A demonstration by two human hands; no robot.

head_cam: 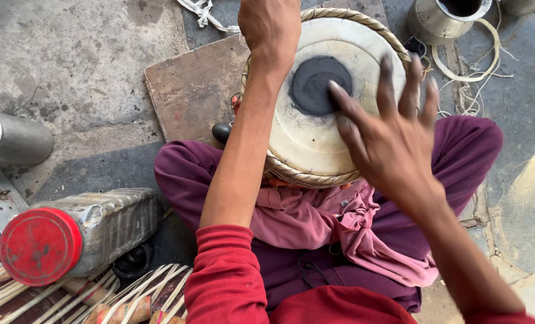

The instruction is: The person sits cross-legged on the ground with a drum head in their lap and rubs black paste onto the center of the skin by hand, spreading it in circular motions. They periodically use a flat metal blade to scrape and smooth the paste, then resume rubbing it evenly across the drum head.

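On the lap, the drum (315,138) faces up; right hand (393,141) grip spread.

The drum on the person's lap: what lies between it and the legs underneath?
In the head view, a crumpled pink cloth lies between the drum and the purple-trousered legs, bunched under its near edge.

A: What lies at the left?
B: A plastic can (99,231) on its side with a red cap (39,246), beside a metal cylinder (12,139).
A: And farther off?
B: A flat wooden board (192,90), a metal shell (444,19) and a pale ring (473,60) on the floor.
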